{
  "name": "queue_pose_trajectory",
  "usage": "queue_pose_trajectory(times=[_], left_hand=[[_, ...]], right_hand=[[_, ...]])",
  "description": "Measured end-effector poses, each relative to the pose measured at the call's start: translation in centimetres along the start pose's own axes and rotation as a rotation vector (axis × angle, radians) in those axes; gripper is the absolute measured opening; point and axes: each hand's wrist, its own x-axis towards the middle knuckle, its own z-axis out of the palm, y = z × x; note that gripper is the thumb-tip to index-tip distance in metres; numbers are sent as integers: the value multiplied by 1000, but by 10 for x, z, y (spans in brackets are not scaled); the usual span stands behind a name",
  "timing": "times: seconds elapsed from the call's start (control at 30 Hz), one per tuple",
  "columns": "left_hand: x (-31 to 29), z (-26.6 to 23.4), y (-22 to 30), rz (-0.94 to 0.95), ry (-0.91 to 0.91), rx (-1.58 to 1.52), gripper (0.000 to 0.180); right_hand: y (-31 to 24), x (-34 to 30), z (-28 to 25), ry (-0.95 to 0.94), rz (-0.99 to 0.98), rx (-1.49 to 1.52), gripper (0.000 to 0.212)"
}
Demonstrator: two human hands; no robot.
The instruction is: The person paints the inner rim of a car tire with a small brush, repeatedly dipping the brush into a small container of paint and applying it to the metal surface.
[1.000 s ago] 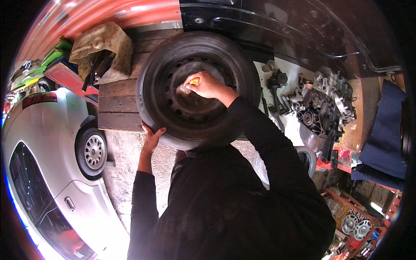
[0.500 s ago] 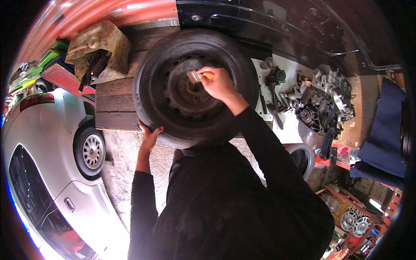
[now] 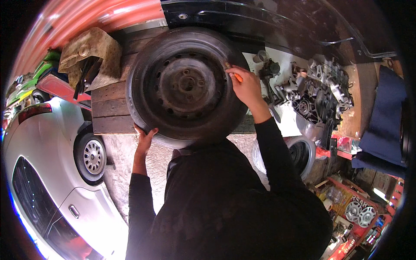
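Left hand (image 3: 143, 141) spread flat, gripping the lower-left edge of the wheel (image 3: 187, 84). Right hand (image 3: 246, 86) pinches an orange-handled tool (image 3: 236, 77) at the tyre's right rim. Wheel leans on wooden planks (image 3: 109, 108).

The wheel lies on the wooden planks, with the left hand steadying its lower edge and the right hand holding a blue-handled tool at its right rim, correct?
Not quite: in the head view the tool's handle in the right hand is orange, not blue. The rest holds: the wheel lies on the wooden planks, and the left hand steadies its lower edge.
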Motion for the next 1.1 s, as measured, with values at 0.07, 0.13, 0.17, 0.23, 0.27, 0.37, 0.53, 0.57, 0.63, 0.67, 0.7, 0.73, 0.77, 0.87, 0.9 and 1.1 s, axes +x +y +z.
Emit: queue_pose_trajectory(times=[0.07,0.13,0.17,0.23,0.27,0.37,0.53,0.57,0.63,0.67,0.7,0.73,0.77,0.87,0.9,1.1], left_hand=[[-1,1,7,-7,-7,14,135],[-3,1,9,-23,2,17,134],[-3,2,9,-17,10,33,134],[-1,4,10,-4,25,62,134],[-2,4,9,-8,31,56,135],[-3,5,9,-16,33,47,136],[-3,5,5,31,36,49,138],[-2,5,2,24,31,51,139],[-1,3,-3,11,18,57,140],[0,2,-6,14,19,70,137],[2,1,-8,18,18,83,135],[3,0,-11,22,18,96,132],[3,0,-12,30,17,91,133],[6,2,-16,57,18,87,133],[7,3,-18,66,27,95,133],[10,2,-28,72,7,117,127]], right_hand=[[-3,3,4,-125,-20,-163,18],[-11,9,2,-326,-40,-264,17],[-12,14,2,-445,-39,-186,16],[-13,25,1,-681,-36,-26,15],[-28,27,-6,-600,-63,-69,15],[-37,38,-6,-542,-173,-386,17],[-52,37,-10,-963,-153,-114,18],[-58,42,-20,-938,-97,-46,19],[-49,55,-25,-986,54,43,18],[-44,57,-25,-890,44,-178,19],[-38,57,-25,-786,35,-395,20],[-30,55,-24,-603,-110,-359,17],[-33,53,-25,-507,-165,-386,16],[-42,29,-24,-324,-263,-523,13],[-39,13,-17,-335,-258,-605,11],[-91,3,-33,-835,96,123,17]])
